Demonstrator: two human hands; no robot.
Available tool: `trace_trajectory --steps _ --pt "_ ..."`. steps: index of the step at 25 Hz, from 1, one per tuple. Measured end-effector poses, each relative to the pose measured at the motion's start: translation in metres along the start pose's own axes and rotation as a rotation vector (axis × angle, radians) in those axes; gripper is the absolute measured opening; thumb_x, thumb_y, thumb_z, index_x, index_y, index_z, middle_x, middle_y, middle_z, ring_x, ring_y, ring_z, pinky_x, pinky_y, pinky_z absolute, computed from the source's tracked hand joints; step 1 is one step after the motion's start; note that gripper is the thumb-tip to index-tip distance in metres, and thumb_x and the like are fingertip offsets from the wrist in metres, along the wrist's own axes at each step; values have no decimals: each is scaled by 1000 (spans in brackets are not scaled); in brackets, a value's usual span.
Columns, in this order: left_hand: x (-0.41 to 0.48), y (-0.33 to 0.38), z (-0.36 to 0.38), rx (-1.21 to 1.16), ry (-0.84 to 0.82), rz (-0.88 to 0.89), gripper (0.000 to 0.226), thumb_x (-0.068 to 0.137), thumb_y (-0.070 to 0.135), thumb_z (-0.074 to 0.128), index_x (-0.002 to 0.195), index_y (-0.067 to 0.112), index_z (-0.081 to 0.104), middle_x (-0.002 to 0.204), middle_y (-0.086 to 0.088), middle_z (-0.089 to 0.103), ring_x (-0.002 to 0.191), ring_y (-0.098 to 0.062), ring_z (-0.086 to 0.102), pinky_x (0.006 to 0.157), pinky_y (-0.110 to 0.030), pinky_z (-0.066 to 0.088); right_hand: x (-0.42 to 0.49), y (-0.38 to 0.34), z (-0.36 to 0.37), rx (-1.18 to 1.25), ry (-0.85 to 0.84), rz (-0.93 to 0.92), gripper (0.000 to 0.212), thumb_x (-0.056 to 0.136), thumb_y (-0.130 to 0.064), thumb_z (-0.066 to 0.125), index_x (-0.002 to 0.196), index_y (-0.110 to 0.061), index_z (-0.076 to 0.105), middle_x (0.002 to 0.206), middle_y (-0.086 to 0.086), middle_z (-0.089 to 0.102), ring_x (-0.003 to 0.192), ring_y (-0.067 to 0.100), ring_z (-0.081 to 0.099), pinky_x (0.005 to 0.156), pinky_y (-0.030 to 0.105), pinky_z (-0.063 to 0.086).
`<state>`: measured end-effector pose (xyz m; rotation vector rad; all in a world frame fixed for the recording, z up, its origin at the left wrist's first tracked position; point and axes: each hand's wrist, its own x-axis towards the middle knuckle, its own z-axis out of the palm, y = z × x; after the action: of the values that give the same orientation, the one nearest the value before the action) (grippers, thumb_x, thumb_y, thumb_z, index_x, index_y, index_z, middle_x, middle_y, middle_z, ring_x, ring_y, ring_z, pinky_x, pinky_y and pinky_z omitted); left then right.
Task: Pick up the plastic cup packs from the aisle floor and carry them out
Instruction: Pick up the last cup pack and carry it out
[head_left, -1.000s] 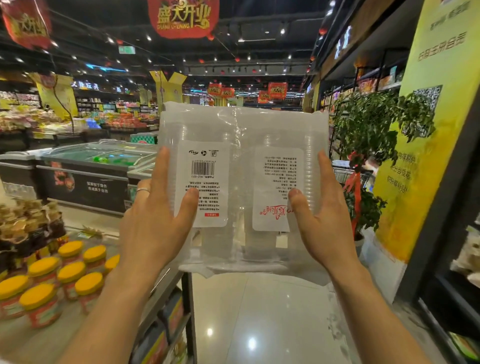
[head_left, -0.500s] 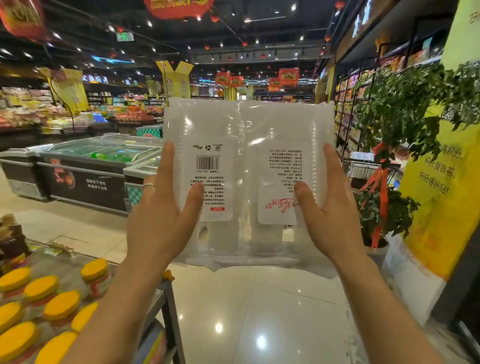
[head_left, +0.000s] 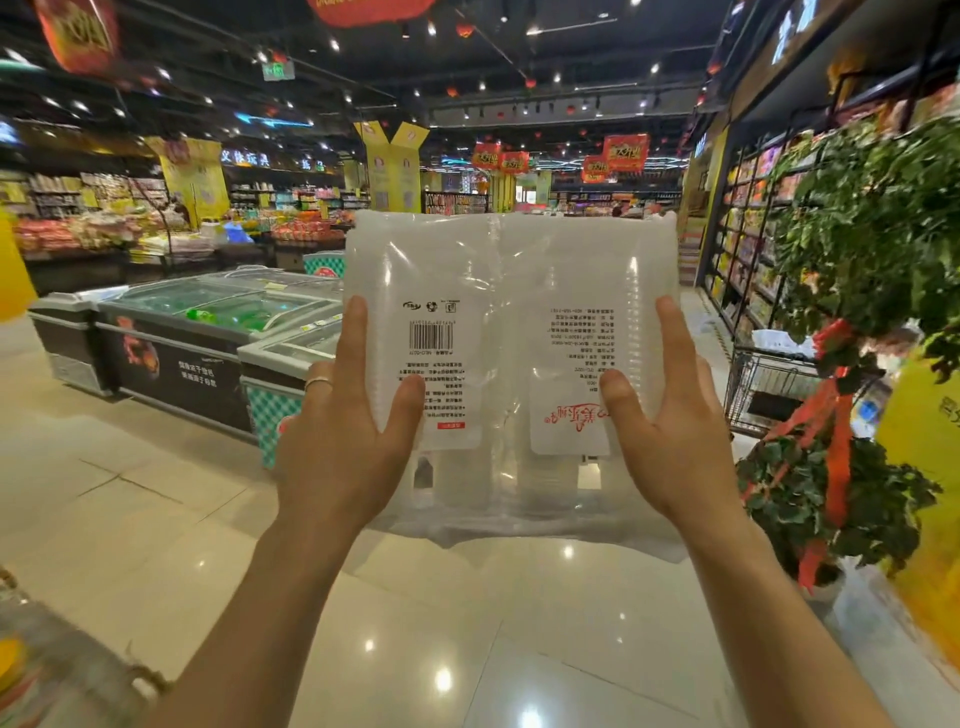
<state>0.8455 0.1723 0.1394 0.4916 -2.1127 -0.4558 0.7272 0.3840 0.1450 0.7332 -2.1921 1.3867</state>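
Yellow-lidded jars that filled the lower left a second ago have slipped almost out of view, leaving only a blurred display edge (head_left: 47, 670), while the load sits between the hands just as before. At left, glass-topped chest freezers (head_left: 208, 312) stand on the glossy tiled floor (head_left: 156, 519) of a supermarket. The left hand (head_left: 337, 441), a ring (head_left: 318, 383) on one finger, grips the left side of the plastic cup packs (head_left: 509, 270), its thumb pressed on a white barcode label (head_left: 431, 338) and one finger lying straight up the edge; the other fingers are hidden behind the wrap. The clear packs are held upright, side by side, at chest height in the middle of the aisle, well above the floor, their labels facing the camera. The right hand (head_left: 670, 436) grasps the right side in mirror fashion, thumb on a second label (head_left: 571, 415) printed in red. Beyond it a wire shopping cart (head_left: 769, 384) stands by stocked shelves (head_left: 748, 249). At far right a leafy potted plant (head_left: 857, 234) tied with red ribbon (head_left: 831, 415) stands just beside a yellow banner (head_left: 930, 426).
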Motion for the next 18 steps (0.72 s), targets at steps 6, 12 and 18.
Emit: trace_trajectory --steps 6,12,18 --pt "60 15 95 23 0 -11 75 93 55 39 153 45 -6 142 -12 45 117 -34 53 88 -50 45 86 77 19 -1 -10 -11 68 98 -38 49 151 -46 8 143 2 36 100 5 39 67 6 25" --pt "133 -7 198 11 6 11 74 97 54 41 153 44 -5 142 -14 44 116 -38 52 83 -47 43 173 148 66 -19 -3 4 67 98 -40 48 151 -48 8 143 -1 36 99 1 38 64 9 27" --pt "253 -48 325 -12 5 24 78 85 62 31 153 44 -4 144 -15 45 118 -38 51 83 -46 41 301 216 144 -68 34 -13 68 99 -39 49 153 -44 9 151 -3 32 91 -20 22 71 13 31"
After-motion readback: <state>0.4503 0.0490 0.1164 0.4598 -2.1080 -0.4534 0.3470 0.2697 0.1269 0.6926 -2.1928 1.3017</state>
